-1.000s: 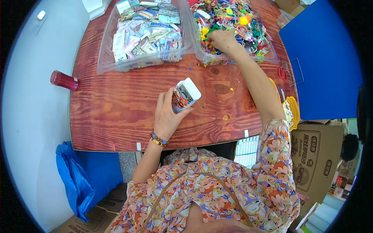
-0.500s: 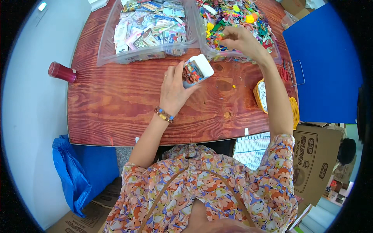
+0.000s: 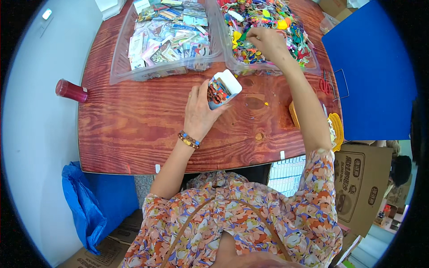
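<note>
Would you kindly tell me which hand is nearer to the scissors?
Right. The right hand is over the trinket bin, to the left of the scissors; the left hand, gripping the box, is farther left.

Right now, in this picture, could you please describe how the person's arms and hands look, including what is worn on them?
Both arms have short, loose floral sleeves in orange, white and purple. Beside the left hand, the wrist has brown beaded bracelets with blue and yellow beads; a small ring appears on one finger. The right hand shows no glove.
</note>
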A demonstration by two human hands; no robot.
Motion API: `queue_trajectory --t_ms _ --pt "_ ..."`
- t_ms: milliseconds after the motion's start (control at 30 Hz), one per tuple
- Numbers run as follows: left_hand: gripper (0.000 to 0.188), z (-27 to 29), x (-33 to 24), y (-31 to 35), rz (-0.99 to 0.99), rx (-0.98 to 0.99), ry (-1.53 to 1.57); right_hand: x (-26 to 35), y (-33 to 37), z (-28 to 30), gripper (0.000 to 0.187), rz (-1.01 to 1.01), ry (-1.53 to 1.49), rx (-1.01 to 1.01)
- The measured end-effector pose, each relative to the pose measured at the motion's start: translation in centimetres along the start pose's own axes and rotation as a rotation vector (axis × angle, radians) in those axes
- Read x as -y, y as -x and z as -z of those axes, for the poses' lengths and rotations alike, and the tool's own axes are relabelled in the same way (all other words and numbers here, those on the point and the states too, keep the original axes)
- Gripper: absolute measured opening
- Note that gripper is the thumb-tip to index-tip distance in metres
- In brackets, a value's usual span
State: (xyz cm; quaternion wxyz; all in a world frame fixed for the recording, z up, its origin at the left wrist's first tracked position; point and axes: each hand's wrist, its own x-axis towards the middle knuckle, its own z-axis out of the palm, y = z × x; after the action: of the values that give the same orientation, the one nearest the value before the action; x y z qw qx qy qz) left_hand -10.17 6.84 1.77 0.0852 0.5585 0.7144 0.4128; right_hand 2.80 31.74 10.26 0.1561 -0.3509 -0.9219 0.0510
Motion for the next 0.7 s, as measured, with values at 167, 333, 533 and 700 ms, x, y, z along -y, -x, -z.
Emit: queue_trajectory --t_ms 167,333,533,700 --pt "0.081 0.4 0.1 0.7 0.037 0.037 0.018 -4.0 -3.7 -5.1 0.029 0.136 0.392 -0.033" --pt "0.08 1.1 1.2 1.1 0.068 0.024 0.049 -4.7 -3.9 -3.9 0.025 0.122 0.136 -0.156" --pt "0.082 -0.1 0.2 0.3 -0.003 0.025 0.05 -4.3 -2.7 0.6 0.02 0.065 -0.479 -0.163" --pt "0.083 -1.0 -0.3 0.1 -0.013 0.037 0.066 -3.5 -1.8 3.5 0.019 -0.026 -0.633 -0.139"
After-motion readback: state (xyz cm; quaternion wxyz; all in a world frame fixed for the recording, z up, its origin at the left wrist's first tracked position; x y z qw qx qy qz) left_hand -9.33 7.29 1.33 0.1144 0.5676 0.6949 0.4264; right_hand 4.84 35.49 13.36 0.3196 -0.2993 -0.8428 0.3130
